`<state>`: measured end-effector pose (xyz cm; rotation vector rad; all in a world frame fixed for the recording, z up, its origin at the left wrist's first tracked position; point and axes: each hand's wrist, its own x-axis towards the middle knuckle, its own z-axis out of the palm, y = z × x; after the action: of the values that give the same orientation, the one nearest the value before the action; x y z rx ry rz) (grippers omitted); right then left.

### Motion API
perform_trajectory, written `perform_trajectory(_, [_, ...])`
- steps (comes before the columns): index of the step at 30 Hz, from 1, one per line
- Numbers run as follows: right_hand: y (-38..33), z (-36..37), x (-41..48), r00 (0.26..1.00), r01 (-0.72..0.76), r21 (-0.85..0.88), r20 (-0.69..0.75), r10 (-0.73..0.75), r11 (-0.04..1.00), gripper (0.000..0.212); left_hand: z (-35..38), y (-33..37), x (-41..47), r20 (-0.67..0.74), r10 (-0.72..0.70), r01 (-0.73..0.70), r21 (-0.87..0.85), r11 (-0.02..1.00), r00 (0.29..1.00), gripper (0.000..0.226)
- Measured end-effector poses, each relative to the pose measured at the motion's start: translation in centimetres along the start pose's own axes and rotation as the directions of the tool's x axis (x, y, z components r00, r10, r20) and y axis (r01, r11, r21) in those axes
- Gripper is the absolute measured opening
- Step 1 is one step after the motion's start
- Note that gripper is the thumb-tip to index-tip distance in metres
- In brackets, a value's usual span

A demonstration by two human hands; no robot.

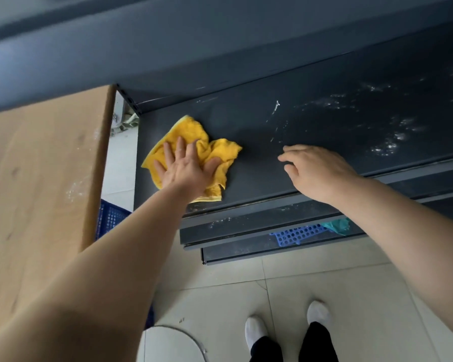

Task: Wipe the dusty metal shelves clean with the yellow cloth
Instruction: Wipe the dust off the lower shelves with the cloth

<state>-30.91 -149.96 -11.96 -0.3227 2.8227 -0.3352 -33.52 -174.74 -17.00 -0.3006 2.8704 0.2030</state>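
Head view: the yellow cloth [194, 142] is pressed flat onto the left end of the dark metal shelf [311, 121] by the left hand [186, 168], whose fingers are spread wide over the crumpled fabric. The right hand [317, 171] is held just above the shelf's front edge, empty, its fingers loosely curled and apart. White dust streaks [385, 145] are seen on the shelf's right part, well apart from the cloth. A wooden tabletop [37, 178] is seen beside the shelf's left end.

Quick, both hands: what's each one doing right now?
Left hand: open, flat, pressing the yellow cloth on the shelf.
Right hand: open, holding nothing.
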Motion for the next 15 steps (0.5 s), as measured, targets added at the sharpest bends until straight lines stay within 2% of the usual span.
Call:
perform_trajectory(4, [2.3, -0.4, 0.8, 0.991, 0.011, -0.064, -0.134, -0.02, 0.998, 0.037, -0.5, 1.6, 3.0, -0.013, -0.055, 0.055, -0.01, 0.998, 0.998, 0.094])
perform_trajectory(10, [5.8, -1.0, 1.2, 0.992, -0.01, -0.155, -0.126, -0.009, 0.988, 0.037, -1.3, 5.5, 7.1, -0.038, -0.084, 0.083, -0.039, 0.996, 0.996, 0.106])
perform_trajectory(15, [9.1, -2.1, 0.5, 0.988, -0.019, -0.156, -0.153, -0.005, 0.988, 0.038, -1.2, 10.6, 9.3, -0.076, -0.008, 0.007, -0.01, 1.0, 0.997, 0.103])
